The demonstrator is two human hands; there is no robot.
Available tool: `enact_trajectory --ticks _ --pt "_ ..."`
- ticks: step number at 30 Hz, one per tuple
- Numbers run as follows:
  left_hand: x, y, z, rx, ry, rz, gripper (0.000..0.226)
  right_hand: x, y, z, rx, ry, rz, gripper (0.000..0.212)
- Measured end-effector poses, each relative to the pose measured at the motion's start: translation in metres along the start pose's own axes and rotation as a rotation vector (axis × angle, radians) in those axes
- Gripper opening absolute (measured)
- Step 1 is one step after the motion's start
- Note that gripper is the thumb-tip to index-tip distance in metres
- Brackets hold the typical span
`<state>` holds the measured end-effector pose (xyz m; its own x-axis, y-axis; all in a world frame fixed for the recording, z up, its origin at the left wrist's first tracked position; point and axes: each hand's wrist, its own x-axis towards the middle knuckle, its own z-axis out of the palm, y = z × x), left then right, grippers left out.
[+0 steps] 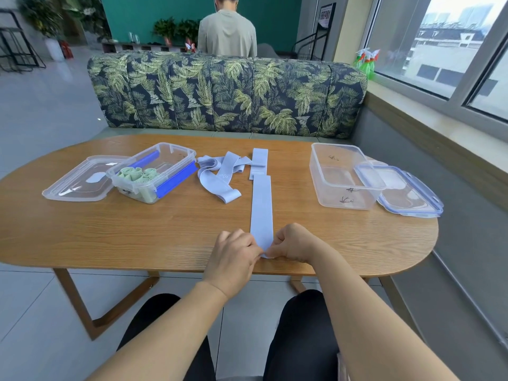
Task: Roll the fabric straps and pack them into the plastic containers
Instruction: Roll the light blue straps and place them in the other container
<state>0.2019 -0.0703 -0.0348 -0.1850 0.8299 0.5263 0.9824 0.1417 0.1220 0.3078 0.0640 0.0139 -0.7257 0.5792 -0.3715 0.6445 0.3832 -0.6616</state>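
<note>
Two hands close together at the near edge of the surface (110, 229): left hand (233, 257) and right hand (292, 243), both curled and pinching the near end of a long pale-blue strap (261, 207). On the strap's left edge the left fingers (248, 240), on its right edge the right fingers (277, 247), with the tip of the fabric peeking out below them; hard to tell whether turned over into a first fold. Rest of that strap flat and straight on the wood, running away from the body. Beyond its far end, in line with it, a short pale-blue piece (257, 173) and another flat strap (259, 158). Just left of these, a loose heap of blue straps (217, 177), looped over one another; on one, pale printed figures, seemingly "20", nothing more readable. Farther left, an open clear container (154, 171) with blue clips along its sides, holding rolled green straps (137, 174); clear lid (77, 180) flat at its left end, touching it. To the right, well apart from the straps, a second clear container (343, 177), dark handwritten marks on its walls, too small to read; blue-trimmed lid (406, 193) flat against its right side. Behind the surface, a leaf-print sofa (220, 92); past it, a person (226, 31) seen from behind, head cut off by the top edge. Green spray bottles (365, 61) on the window sill at right, labels not legible.
</note>
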Motion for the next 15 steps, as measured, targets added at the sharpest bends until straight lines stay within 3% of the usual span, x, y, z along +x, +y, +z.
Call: enact_trajectory --ticks 3,6,11,15 --pt "0.001 0.0 -0.002 -0.014 -0.022 -0.028 0.016 0.001 0.004 0.0 0.037 0.012 -0.022 0.038" --pt "0.001 0.0 -0.001 -0.002 -0.046 -0.035 0.016 -0.001 0.01 0.001 0.103 0.031 -0.06 0.025" --pt "0.001 -0.001 0.001 0.02 -0.068 -0.044 0.016 -0.01 0.027 0.01 0.483 0.087 -0.165 0.015" --pt "0.001 -0.001 0.002 0.005 -0.058 -0.051 0.016 -0.011 0.033 0.019 0.431 0.124 -0.192 0.009"
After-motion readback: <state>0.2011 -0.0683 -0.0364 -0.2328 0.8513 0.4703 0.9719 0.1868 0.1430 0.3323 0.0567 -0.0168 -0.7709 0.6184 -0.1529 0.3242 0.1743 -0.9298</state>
